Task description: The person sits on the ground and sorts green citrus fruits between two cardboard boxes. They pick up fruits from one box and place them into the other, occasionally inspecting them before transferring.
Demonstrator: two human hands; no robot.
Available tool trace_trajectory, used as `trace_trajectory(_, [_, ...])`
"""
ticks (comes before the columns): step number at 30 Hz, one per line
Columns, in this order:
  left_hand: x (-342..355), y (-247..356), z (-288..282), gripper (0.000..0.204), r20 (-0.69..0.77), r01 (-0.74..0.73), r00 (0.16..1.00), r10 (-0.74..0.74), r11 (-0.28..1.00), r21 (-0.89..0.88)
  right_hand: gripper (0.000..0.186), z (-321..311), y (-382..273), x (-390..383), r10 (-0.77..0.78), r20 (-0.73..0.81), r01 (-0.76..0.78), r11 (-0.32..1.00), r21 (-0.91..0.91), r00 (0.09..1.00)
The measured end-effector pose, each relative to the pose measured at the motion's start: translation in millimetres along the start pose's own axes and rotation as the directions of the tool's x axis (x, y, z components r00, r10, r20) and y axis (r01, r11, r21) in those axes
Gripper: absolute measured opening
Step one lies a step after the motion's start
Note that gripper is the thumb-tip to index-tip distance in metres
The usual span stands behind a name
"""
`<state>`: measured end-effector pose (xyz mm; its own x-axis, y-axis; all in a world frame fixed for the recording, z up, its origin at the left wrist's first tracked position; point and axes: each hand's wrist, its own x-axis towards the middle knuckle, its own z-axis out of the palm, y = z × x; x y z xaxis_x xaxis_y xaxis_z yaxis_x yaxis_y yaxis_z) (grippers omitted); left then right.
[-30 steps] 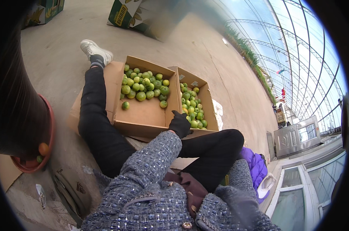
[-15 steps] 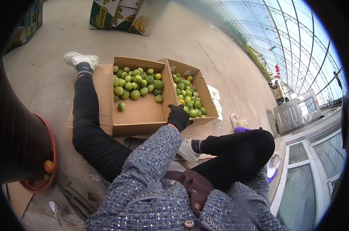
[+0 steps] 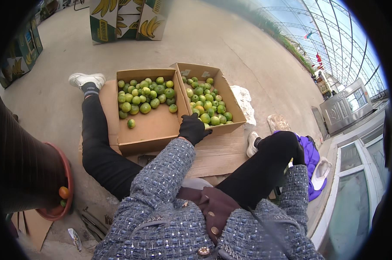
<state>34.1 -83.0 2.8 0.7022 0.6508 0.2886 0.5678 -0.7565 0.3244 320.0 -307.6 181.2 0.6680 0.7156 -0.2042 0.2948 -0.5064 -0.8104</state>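
Note:
My left hand [image 3: 195, 128], in a black glove, is closed on the near corner where two open cardboard boxes meet. The left cardboard box [image 3: 150, 142] has many green fruits [image 3: 145, 95], like limes or green tomatoes, bunched toward its far side. One loose green fruit [image 3: 131, 123] lies apart on its bare bottom. More of the same fruit [image 3: 208, 104], one orange-tinged, fills much of the right cardboard box [image 3: 234, 120]. My right hand [image 3: 297, 158], apparently black-gloved, is mostly hidden beside my right knee, and a small pale-green spot shows near it.
My legs stretch around the boxes, over a flattened cardboard sheet [image 3: 213, 158]. A reddish tub [image 3: 68, 173] with two fruits stands at left. Printed cartons [image 3: 126, 21] stand beyond. Purple cloth [image 3: 309, 154] and a white shoe [image 3: 321, 173] lie at right.
My right knee has swung outward, and my right foot has moved away from the boxes to the right. My right forearm has come into view. My left hand stays on the box corner.

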Motion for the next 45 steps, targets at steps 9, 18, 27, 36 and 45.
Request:
trace_trajectory(9, [0.3, -3.5, -12.7, 0.057, 0.039, -0.049, 0.998, 0.046, 0.995, 0.082, 0.058, -23.9, 8.4, 187.8, 0.257, 0.329, 0.078, 0.67, -0.738, 0.909])
trace_trajectory(18, [3.5, 11.3, -10.4, 0.053, 0.035, 0.013, 0.999, -0.015, 0.997, 0.07, 0.04, 155.7, 142.3, 231.2, -0.175, 0.444, 0.477, 0.332, -0.814, 0.879])
trace_trajectory(27, [72.6, 79.6, 46.5, 0.032, 0.256, -0.049, 0.963, 0.079, 0.991, -0.123, 0.053, 166.9, 238.7, 248.5, -0.538, 0.17, 0.487, 0.528, -0.696, 0.826])
trace_trajectory(36, [77.4, 58.2, 14.2, 0.027, 0.274, 0.022, 0.961, 0.048, 0.968, -0.249, 0.062, 126.0, 133.4, 246.4, 0.109, 0.585, 0.445, 0.542, -0.712, 0.804])
trace_trajectory(45, [85.8, 53.0, -8.9, 0.028, 0.257, 0.051, 0.966, 0.035, 0.946, -0.32, 0.075, 25.0, 90.4, 249.1, 0.327, 0.502, 0.195, 0.65, -0.734, 0.8])
